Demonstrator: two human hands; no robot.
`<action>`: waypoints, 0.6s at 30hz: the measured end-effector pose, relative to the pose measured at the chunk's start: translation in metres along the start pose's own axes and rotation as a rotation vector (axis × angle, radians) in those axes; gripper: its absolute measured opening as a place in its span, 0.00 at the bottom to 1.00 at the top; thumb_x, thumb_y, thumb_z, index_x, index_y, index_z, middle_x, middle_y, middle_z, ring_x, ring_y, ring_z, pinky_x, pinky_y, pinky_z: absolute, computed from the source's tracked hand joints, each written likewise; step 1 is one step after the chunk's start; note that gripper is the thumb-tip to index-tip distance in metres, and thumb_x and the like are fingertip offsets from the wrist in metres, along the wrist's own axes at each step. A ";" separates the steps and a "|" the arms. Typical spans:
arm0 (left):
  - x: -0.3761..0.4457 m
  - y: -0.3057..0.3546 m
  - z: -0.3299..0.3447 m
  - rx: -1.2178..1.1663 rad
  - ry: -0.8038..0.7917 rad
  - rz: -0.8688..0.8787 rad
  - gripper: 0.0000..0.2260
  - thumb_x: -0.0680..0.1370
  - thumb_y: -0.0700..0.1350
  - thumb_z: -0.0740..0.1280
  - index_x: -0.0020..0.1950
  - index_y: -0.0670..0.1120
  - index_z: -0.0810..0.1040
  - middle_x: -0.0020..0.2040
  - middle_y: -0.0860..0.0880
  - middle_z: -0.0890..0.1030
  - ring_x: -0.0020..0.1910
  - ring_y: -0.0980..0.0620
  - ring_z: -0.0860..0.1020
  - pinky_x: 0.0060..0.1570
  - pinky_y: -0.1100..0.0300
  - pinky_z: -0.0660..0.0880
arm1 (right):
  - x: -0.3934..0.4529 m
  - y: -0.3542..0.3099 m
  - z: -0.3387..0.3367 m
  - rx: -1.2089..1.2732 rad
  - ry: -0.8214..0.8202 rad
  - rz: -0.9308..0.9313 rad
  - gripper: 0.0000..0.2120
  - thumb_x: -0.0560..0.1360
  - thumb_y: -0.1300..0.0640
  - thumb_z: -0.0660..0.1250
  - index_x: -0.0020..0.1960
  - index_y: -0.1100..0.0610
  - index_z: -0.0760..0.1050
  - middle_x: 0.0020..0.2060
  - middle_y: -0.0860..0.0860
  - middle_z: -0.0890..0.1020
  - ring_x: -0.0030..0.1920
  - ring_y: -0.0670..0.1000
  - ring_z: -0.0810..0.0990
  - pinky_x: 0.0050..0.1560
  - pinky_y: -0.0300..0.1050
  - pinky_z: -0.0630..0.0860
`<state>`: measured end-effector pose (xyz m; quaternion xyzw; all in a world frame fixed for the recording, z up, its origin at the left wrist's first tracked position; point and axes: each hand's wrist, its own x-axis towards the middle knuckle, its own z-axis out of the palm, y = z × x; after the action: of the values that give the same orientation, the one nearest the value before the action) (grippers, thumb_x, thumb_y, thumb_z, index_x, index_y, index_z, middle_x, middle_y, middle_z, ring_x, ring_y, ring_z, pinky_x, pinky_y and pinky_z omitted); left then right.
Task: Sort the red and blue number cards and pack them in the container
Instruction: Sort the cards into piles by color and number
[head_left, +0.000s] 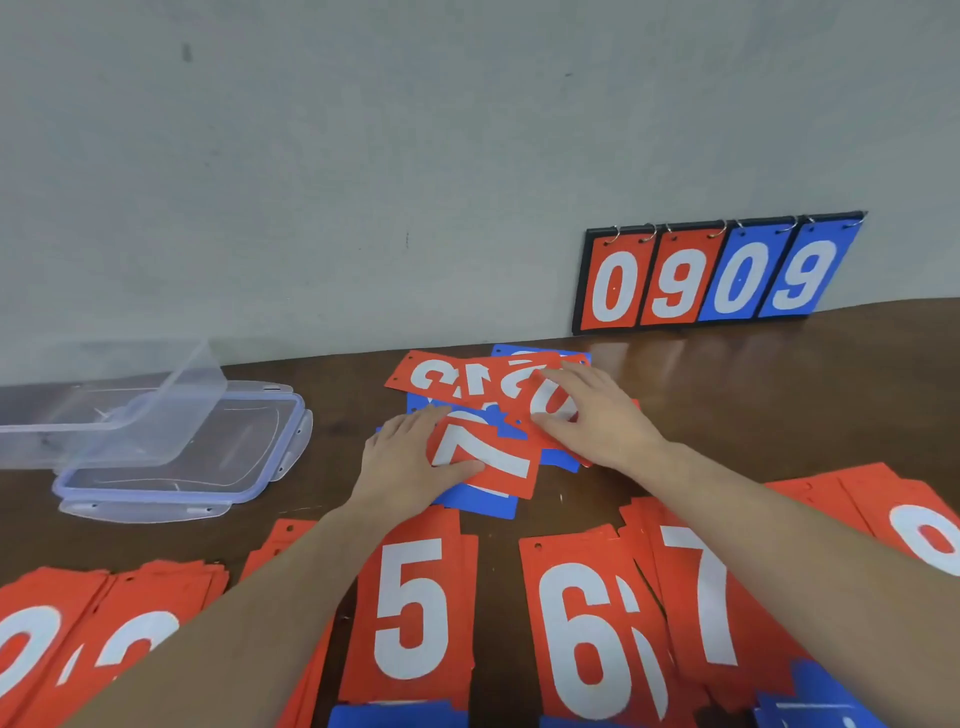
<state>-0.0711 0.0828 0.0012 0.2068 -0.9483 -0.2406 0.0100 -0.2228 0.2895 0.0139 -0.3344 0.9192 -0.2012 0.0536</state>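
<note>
We see both hands out over a loose heap of mixed cards (498, 421) lying on the dark wooden table (727, 395), at about twelve o'clock from us. The left hand (402, 467) pinches a red card (485, 460) printed with a white 7: its thumb lies across the card's near left corner while the fingers run along the card's left edge at nine o'clock, and whether they tuck under it we cannot tell. That card sits tilted atop a blue card (480, 501), just to the right of the palm. The right hand (597, 415) rests flat, fingers relaxed and slightly spread, pressing down on another red card (545, 402) at the heap's two o'clock side; the card shows from under the fingertips toward ten o'clock. Nearer to us run rows of sorted red stacks, the 5 stack (413, 608) at six o'clock, the 6 stack (582, 623) and the 7 stack (698, 597) toward five o'clock. Blue cards (395, 716) peek in along the bottom edge. The clear plastic container (104, 415) lies tipped on its lid (208, 457) at nine o'clock, well apart from both hands. A scoreboard (711, 275) reading 0909 leans against the wall at one o'clock.
</note>
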 end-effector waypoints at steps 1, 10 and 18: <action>0.002 -0.001 0.001 -0.007 0.003 -0.008 0.38 0.74 0.67 0.68 0.79 0.58 0.58 0.78 0.53 0.63 0.78 0.50 0.60 0.77 0.45 0.56 | 0.004 0.004 0.000 -0.032 -0.056 0.010 0.37 0.76 0.32 0.63 0.79 0.45 0.58 0.79 0.47 0.61 0.79 0.52 0.58 0.78 0.53 0.57; 0.003 -0.008 0.002 -0.077 0.026 0.041 0.35 0.74 0.62 0.71 0.78 0.58 0.61 0.78 0.54 0.62 0.76 0.52 0.62 0.75 0.45 0.57 | 0.004 0.045 -0.022 -0.274 -0.174 0.171 0.46 0.70 0.23 0.58 0.81 0.41 0.47 0.79 0.48 0.59 0.78 0.56 0.58 0.75 0.65 0.56; -0.005 -0.008 -0.002 -0.250 0.057 0.000 0.32 0.73 0.54 0.76 0.73 0.61 0.66 0.73 0.52 0.59 0.71 0.49 0.65 0.71 0.45 0.69 | -0.006 0.043 -0.031 -0.339 -0.155 0.203 0.40 0.72 0.26 0.61 0.78 0.44 0.60 0.76 0.50 0.63 0.75 0.55 0.62 0.72 0.63 0.62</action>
<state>-0.0633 0.0778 -0.0003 0.2107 -0.9103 -0.3508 0.0625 -0.2508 0.3341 0.0248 -0.2587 0.9620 -0.0109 0.0872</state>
